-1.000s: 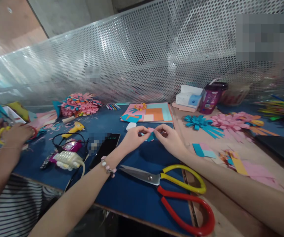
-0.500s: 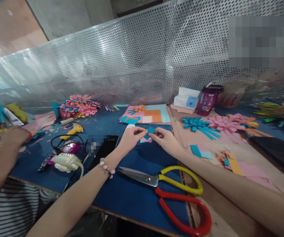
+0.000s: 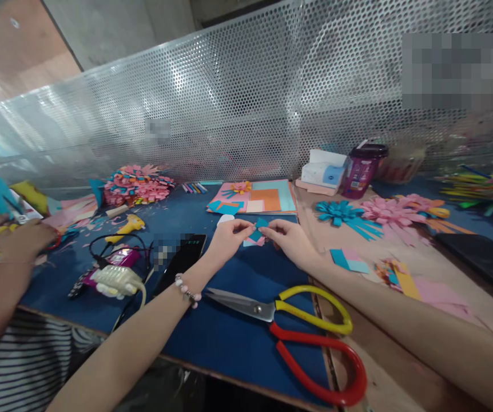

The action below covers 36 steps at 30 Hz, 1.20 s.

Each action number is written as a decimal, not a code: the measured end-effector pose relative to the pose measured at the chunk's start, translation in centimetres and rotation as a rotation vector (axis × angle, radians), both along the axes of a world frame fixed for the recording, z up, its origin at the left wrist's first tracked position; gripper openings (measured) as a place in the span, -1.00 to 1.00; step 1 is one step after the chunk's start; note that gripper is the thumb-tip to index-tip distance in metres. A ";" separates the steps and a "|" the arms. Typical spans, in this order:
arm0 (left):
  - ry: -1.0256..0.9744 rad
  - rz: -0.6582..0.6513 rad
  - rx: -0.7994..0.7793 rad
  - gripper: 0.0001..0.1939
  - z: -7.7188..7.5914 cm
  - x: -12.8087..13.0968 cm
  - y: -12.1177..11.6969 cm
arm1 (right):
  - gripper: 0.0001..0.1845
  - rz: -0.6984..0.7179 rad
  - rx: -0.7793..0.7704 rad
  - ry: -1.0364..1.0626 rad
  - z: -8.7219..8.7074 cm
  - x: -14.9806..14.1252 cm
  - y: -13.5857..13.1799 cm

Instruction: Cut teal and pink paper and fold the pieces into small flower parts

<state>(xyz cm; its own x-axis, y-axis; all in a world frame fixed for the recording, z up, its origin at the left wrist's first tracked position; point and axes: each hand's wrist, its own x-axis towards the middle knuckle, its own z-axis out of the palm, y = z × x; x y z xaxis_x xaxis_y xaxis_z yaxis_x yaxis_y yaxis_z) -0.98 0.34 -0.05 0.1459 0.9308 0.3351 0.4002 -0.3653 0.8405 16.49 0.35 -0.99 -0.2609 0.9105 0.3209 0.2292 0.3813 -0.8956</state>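
Note:
My left hand (image 3: pixel 227 240) and my right hand (image 3: pixel 288 240) meet over the blue mat, both pinching a small teal paper piece (image 3: pixel 257 230) between their fingertips. A pink paper scrap (image 3: pixel 254 242) lies on the mat just under them. A beaded bracelet (image 3: pixel 186 289) sits on my left wrist. Large scissors (image 3: pixel 298 332) with one yellow and one red handle lie shut on the mat between my forearms, blades pointing left.
A black phone (image 3: pixel 182 257), a white plug with cable (image 3: pixel 115 280) and a yellow glue gun (image 3: pixel 125 226) lie left. Coloured paper sheets (image 3: pixel 259 200), paper flowers (image 3: pixel 370 214), a tissue box (image 3: pixel 326 169) and a purple cup (image 3: pixel 362 170) stand behind. Another person's hand (image 3: pixel 21 240) holds yellow scissors at far left.
The teal piece has been turned between my fingertips and my hands have shifted slightly. The person at left has lifted a teal sheet higher.

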 end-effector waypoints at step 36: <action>-0.061 0.030 -0.017 -0.71 -0.2 0.3 -0.4 | -0.63 0.065 -0.038 0.012 0.0 -0.2 0.2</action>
<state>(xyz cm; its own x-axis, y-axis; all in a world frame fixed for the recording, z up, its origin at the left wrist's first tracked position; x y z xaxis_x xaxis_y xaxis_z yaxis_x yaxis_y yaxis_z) -0.69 -0.06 -0.21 0.0981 0.9401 0.3265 0.3588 -0.3394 0.8695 16.29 0.56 -1.00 -0.3162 0.9034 0.2897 0.1941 0.3605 -0.9124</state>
